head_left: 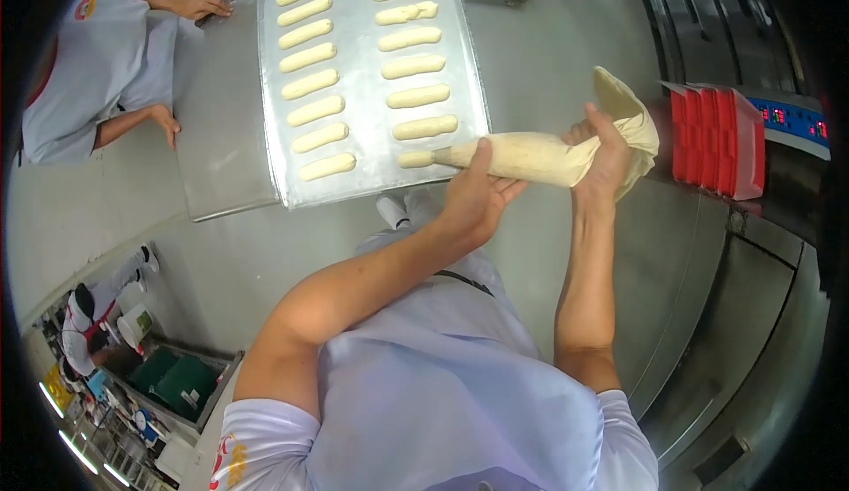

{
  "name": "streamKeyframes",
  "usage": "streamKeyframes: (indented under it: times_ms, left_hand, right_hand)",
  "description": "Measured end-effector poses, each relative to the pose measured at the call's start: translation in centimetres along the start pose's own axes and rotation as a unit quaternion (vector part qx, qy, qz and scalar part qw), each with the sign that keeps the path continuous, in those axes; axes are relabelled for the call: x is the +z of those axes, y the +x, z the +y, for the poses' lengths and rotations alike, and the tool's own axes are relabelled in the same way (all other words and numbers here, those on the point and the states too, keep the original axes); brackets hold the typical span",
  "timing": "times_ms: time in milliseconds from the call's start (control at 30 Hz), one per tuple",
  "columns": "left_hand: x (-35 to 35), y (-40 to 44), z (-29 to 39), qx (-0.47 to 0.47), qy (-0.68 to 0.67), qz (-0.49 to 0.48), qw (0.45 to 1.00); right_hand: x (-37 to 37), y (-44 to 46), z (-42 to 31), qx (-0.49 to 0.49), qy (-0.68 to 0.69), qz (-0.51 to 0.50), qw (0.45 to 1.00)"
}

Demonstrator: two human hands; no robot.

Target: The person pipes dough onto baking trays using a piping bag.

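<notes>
A cream-coloured piping bag (pixel 531 157) lies almost level across both my hands, its metal nozzle (pixel 445 156) pointing left over the baking tray (pixel 358 181). My left hand (pixel 478 195) holds the bag just behind the nozzle, thumb on the near side and fingers beneath. At the gathered upper end, my right hand (pixel 603 155) is closed round the bag, whose loose open top (pixel 619 93) flares out beyond. At the nozzle's tip sits a short strip of pale batter (pixel 414 160). Two columns of finger-shaped batter strips (pixel 417 95) run up the tray.
Left of the tray, a co-worker (pixel 110 66) stands at the metal table (pixel 221 137), one hand on a dark object. Red stacked trays (pixel 715 141) stand at the right beside a blue control panel (pixel 791 121). A crate with green items (pixel 177 380) is at lower left.
</notes>
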State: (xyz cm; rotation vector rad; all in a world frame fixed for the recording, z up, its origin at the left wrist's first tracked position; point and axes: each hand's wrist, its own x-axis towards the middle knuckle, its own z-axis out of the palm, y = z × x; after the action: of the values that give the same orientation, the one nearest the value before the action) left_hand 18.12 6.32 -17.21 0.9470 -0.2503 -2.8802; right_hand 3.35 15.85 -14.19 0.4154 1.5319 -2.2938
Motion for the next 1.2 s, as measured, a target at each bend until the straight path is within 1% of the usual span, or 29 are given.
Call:
streamKeyframes:
  times_ms: [233, 300, 433, 533, 633, 667, 733, 767, 800, 833, 867, 900, 933, 967, 1000, 1033, 1067, 1100, 1133, 1167, 1200]
  left_hand:
    - [0.9, 1.3, -1.4, -0.021, 0.007, -0.009, 1.000]
    - [1.5, 1.3, -1.7, -0.020, 0.007, 0.007, 1.000]
    - [2.0, 1.6, -2.2, -0.025, 0.016, 0.010, 1.000]
    - [1.9, 1.8, -2.3, -0.029, 0.020, 0.016, 0.999]
    - [1.7, 1.8, -2.6, -0.031, 0.012, -0.002, 0.999]
    - [2.3, 1.1, -2.6, -0.021, 0.046, -0.013, 0.999]
    - [4.0, -0.7, -2.0, 0.010, 0.113, -0.039, 0.993]
    - [4.7, -1.9, -1.6, 0.030, 0.146, -0.052, 0.987]
    - [5.1, -3.0, -1.2, 0.052, 0.177, -0.065, 0.981]
    - [5.3, -3.7, -0.5, 0.069, 0.175, -0.072, 0.979]
    - [5.2, -4.8, 0.0, 0.083, 0.319, -0.098, 0.939]
    - [4.8, -5.8, 0.1, 0.098, 0.456, -0.117, 0.877]
    - [3.7, -5.9, -1.5, 0.176, 0.383, -0.163, 0.892]
    - [3.2, -6.8, -2.1, 0.196, 0.381, -0.169, 0.888]
    - [2.8, -7.7, -2.6, 0.197, 0.403, -0.181, 0.875]
    - [2.3, -8.3, -3.0, 0.198, 0.426, -0.194, 0.861]
    - [1.6, -8.6, -3.5, 0.212, 0.423, -0.200, 0.858]
    - [0.9, -9.0, -4.2, 0.272, 0.458, -0.212, 0.820]
    - [0.6, -9.4, -4.9, 0.328, 0.489, -0.219, 0.778]
    - [0.6, -9.9, -5.2, 0.338, 0.485, -0.221, 0.776]
    - [0.5, -10.6, -5.3, 0.332, 0.511, -0.223, 0.761]
  right_hand:
    - [-1.0, 0.6, -1.4, -0.018, -0.008, 0.036, 0.999]
    - [-1.8, 0.9, -1.7, -0.024, -0.001, 0.014, 1.000]
    - [-2.5, 1.3, -2.2, -0.017, 0.008, 0.007, 1.000]
    - [-2.3, 1.3, -2.2, -0.021, 0.001, 0.028, 0.999]
    - [-3.5, 1.7, -1.8, -0.008, 0.005, 0.031, 0.999]
    - [-4.1, 1.6, -1.8, -0.027, 0.003, 0.059, 0.998]
    - [-4.9, 0.0, -3.2, -0.025, 0.054, 0.018, 0.998]
    - [-6.8, -0.4, -3.3, -0.030, 0.056, 0.006, 0.998]
    - [-9.6, 0.1, -2.7, -0.024, 0.133, -0.074, 0.988]
    - [-10.5, 0.3, -2.6, -0.015, 0.208, -0.158, 0.965]
    - [-9.6, -1.1, -2.8, -0.019, 0.206, -0.176, 0.962]
    - [-8.6, -2.7, -2.8, -0.039, 0.187, -0.107, 0.976]
    - [-8.1, -4.4, -3.0, -0.061, 0.169, -0.037, 0.983]
    - [-13.0, -2.0, -1.2, -0.065, 0.209, -0.241, 0.946]
    - [-13.7, -2.5, -0.2, -0.065, 0.219, -0.195, 0.954]
    - [-12.7, -4.3, -0.1, -0.031, 0.255, -0.088, 0.962]
    - [-10.9, -5.9, -0.2, -0.029, 0.263, -0.039, 0.964]
    - [-10.9, -6.8, 0.1, -0.028, 0.260, -0.028, 0.965]
    - [-11.5, -7.6, 0.6, -0.032, 0.249, -0.075, 0.965]
    - [-12.3, -8.0, 1.0, -0.035, 0.238, -0.121, 0.963]
    - [-13.0, -8.1, 1.3, 0.011, 0.273, -0.173, 0.946]
